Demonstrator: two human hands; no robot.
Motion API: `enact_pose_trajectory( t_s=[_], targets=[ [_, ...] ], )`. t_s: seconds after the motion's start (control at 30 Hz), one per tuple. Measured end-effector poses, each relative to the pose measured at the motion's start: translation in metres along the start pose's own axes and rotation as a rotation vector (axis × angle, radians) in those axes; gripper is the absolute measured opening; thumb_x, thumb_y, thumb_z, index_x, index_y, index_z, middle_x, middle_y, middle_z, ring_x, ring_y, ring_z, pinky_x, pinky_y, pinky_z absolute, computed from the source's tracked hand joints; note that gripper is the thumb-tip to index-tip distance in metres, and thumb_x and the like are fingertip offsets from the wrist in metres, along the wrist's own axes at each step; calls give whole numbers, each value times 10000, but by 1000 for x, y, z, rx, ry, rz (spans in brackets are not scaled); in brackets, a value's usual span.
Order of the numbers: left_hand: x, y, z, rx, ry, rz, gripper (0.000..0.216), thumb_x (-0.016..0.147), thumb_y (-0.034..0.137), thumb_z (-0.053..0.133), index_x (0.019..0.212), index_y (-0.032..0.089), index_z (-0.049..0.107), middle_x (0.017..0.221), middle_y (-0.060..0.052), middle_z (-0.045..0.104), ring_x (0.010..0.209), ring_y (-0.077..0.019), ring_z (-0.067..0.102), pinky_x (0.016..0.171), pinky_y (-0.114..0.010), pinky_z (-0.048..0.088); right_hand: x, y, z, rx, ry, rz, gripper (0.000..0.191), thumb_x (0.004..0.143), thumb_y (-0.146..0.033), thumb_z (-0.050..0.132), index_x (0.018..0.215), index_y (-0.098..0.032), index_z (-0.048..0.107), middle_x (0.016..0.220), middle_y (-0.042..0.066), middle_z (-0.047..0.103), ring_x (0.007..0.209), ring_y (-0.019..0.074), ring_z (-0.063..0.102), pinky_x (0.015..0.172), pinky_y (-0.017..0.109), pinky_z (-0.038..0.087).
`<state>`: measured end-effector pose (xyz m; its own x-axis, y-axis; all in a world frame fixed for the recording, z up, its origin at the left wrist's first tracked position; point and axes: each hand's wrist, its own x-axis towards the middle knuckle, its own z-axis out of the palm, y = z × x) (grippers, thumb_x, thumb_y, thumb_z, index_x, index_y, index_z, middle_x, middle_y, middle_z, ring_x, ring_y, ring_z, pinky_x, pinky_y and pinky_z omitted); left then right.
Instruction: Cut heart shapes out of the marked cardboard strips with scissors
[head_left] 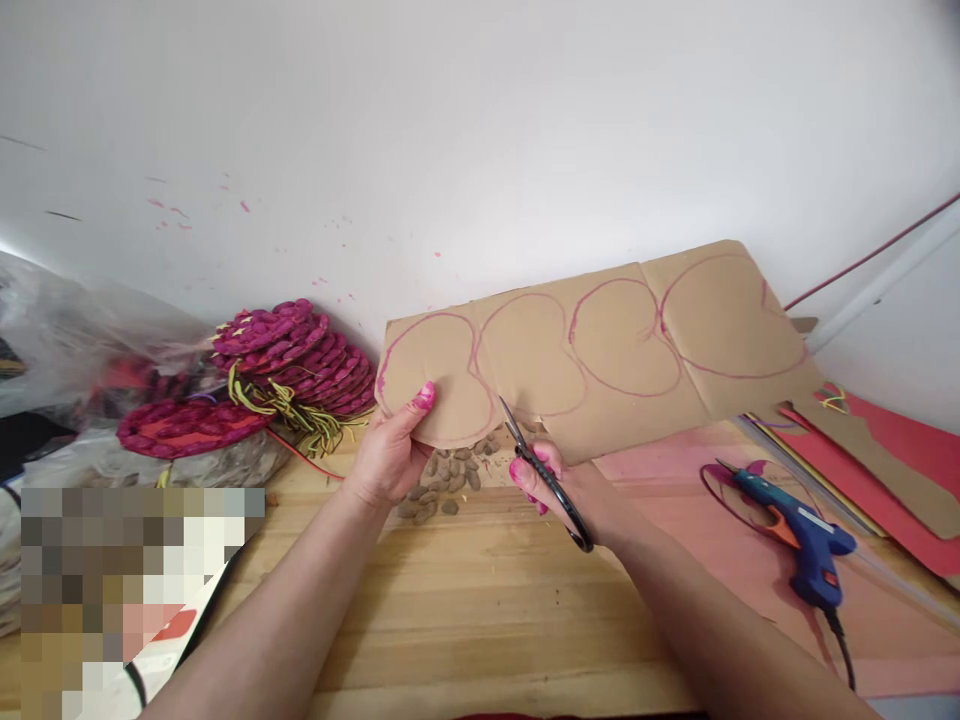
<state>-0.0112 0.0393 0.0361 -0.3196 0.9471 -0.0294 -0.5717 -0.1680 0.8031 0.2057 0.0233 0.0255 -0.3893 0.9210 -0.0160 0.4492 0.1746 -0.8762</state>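
My left hand (394, 445) grips the lower left corner of a long cardboard sheet (615, 430), thumb on the front and fingers behind. Several heart-like outlines in pink marker run side by side across the sheet. A pair of black-handled scissors (546, 478) is in my right hand (551, 475), its tips pointing up and left at the sheet's lower edge, by the first two outlines. The card's left bottom edge looks cut along the curve. Pink stains show on the fingers of both hands.
Brown seed-like pieces (442, 480) lie on the wooden table (465, 600) below the sheet. Purple round decorations with yellow cords (300, 350) are stacked at left, near plastic bags (97, 330). A blue glue gun (802, 530) rests at right, beside red sheets (892, 450).
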Motion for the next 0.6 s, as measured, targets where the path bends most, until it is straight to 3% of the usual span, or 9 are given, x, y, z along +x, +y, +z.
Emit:
enact_pose_trajectory(
  t_s=[0.17, 0.6],
  targets=[
    [2, 2, -2, 29, -25, -3, 529, 724, 174, 828, 1235, 202, 691, 1096, -107, 786, 1076, -280, 736, 970, -406, 598, -3, -7, 0, 34, 16, 10, 461, 830, -549, 663, 644, -255, 361, 544, -36, 507, 520, 172, 519, 526, 300, 406],
    [4, 5, -6, 6, -84, -20, 608, 733, 136, 804, 1320, 221, 668, 1104, -107, 789, 1035, -273, 751, 927, -357, 618, -8, 2, 2, 6, 5, -55, 332, 907, -485, 604, 703, -256, 477, 537, -46, 507, 486, 160, 484, 524, 300, 411]
  ],
)
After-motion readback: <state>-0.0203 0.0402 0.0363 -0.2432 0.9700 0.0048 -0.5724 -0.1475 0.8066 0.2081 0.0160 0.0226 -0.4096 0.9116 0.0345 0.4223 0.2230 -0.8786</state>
